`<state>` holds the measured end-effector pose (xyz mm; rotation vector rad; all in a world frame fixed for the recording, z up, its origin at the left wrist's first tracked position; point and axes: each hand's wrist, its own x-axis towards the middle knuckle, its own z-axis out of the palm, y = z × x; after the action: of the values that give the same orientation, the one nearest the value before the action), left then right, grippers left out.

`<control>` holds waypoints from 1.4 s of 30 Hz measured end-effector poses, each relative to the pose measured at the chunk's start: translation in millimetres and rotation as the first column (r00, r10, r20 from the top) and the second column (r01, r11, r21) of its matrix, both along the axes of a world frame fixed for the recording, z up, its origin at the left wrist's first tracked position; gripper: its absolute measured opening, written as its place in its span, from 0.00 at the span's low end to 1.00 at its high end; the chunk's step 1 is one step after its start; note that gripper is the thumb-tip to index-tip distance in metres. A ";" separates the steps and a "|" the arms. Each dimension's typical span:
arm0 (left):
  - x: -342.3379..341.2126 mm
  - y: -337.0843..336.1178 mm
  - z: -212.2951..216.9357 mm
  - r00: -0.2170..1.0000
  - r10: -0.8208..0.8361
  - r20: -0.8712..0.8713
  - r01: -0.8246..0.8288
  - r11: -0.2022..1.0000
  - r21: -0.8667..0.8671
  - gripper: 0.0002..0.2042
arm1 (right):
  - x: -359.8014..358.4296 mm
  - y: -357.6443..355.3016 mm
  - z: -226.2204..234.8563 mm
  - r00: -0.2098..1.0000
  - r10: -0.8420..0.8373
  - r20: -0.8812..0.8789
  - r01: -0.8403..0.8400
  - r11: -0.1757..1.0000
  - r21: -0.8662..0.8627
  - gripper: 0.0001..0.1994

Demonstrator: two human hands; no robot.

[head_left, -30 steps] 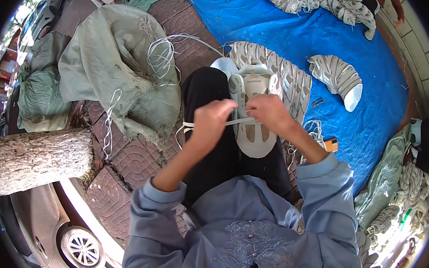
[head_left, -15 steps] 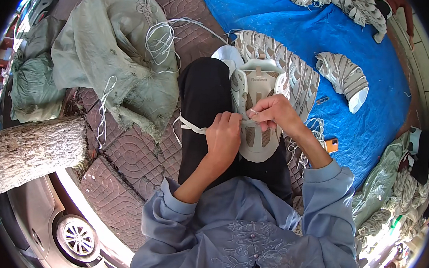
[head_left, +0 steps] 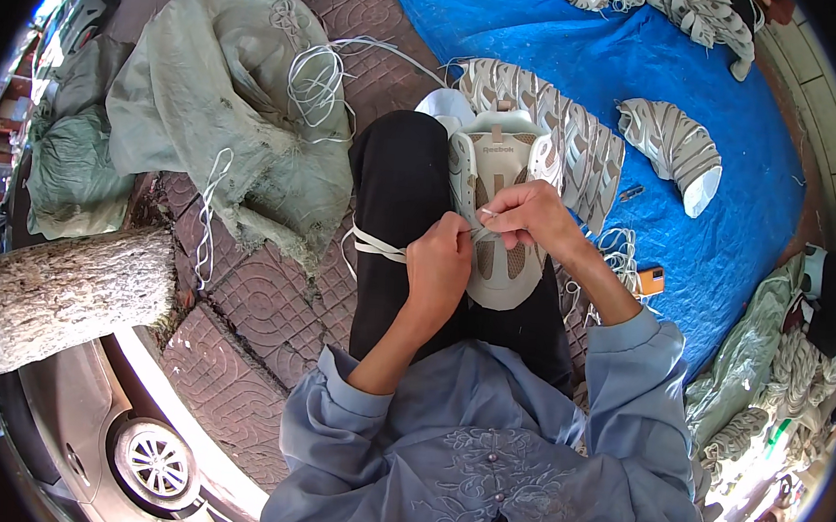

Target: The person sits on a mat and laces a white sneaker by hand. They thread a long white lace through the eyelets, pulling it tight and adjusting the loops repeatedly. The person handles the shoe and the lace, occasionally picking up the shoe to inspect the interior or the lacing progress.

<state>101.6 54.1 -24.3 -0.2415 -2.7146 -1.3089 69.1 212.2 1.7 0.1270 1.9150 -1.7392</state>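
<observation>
The person sits on the paved ground with a pale grey shoe upper (head_left: 498, 218) resting on the lap, tongue end pointing away. A second ago the two hands were spread apart, drawing a white lace (head_left: 373, 245) taut between them; now they have closed in together over the middle of the upper. The left hand (head_left: 440, 265) is pinched shut on the lace, whose loose end trails off to the left across the dark trousers. The right hand (head_left: 530, 215) has its fingertips nipped together on the lace just at the eyelet row, touching the upper. Judging by that, one pull looks finished and the lace is being fed at the next hole. Beyond the knees, more finished uppers (head_left: 581, 142) lie on a blue tarpaulin (head_left: 729, 244), and loose laces (head_left: 316, 79) rest on a green sack (head_left: 217, 92).
</observation>
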 end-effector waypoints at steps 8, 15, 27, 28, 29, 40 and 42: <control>6.0 4.5 -4.9 0.973 -0.095 -0.212 0.045 0.972 -0.229 0.04 | 0.9 -5.3 3.7 1.000 0.028 0.006 -0.028 0.999 -0.030 0.08; 8.4 9.6 -25.2 0.936 -0.176 -0.305 0.094 0.959 -0.266 0.09 | 5.6 1.8 -6.0 0.999 0.023 -0.033 -0.026 0.996 -0.084 0.06; -54.7 -16.6 28.5 0.744 -0.657 0.118 0.617 0.610 -0.498 0.08 | 10.4 10.7 -21.7 0.923 0.091 -0.373 -0.035 0.988 0.154 0.07; -60.5 -15.1 30.5 0.701 -0.708 0.091 0.619 0.539 -0.572 0.07 | 9.9 10.6 -21.7 0.930 0.087 -0.358 -0.031 0.987 0.157 0.07; -64.2 -13.5 32.2 0.652 -0.755 0.070 0.608 0.465 -0.643 0.06 | 9.5 10.7 -22.1 0.935 0.083 -0.344 -0.029 0.987 0.160 0.07; -36.3 -16.9 1.1 0.871 -0.491 -0.003 0.483 0.858 -0.176 0.10 | 12.9 12.6 -28.0 0.933 -0.025 -0.358 0.038 0.999 0.027 0.08; -24.9 -8.1 -7.6 0.925 -0.379 -0.018 0.377 0.924 -0.059 0.11 | 12.7 15.3 -27.0 0.937 -0.052 -0.346 0.059 0.998 0.010 0.08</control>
<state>76.7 46.0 -32.0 -0.8203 -2.7738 -1.2985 81.8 227.4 -25.3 -0.1292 2.1955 -1.8787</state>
